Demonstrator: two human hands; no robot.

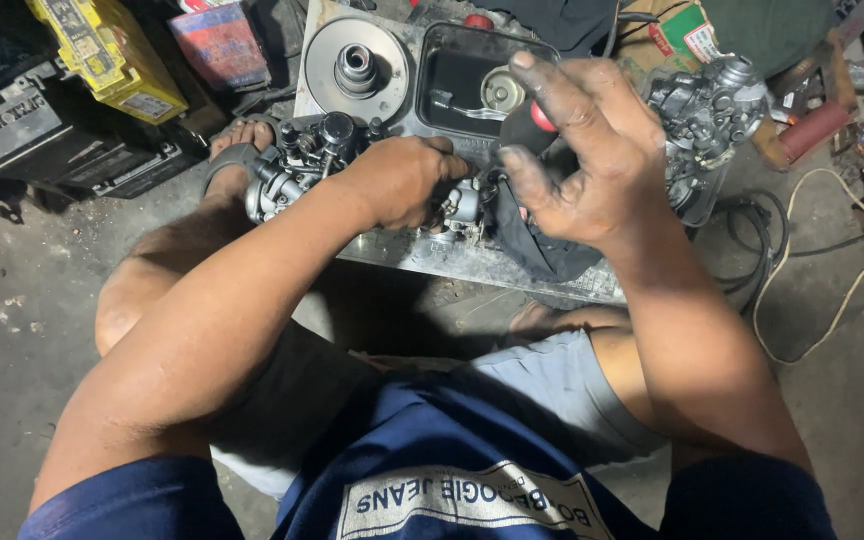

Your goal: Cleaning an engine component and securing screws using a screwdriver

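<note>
Where left hand [407, 180] closes, small metal part [462, 205] mostly hidden.

The floor is bare grey concrete [22, 300], stained and scuffed, with pale chipped patches toward the left edge. Along the upper left lie a long yellow rectangular box [107, 45] set at a slant, a flat black ribbed plastic case [47, 140] below it, and a small faded red carton [220, 42] beside the yellow box. A cream-coloured cable [832, 310] loops over the concrete on the right, near a coil of black cable [757, 225]. At the upper right stand a green and red cardboard box [682, 30] and a dark red cylinder [812, 130]. Light is dim and uneven, with deep shadow in the top left corner.
</note>
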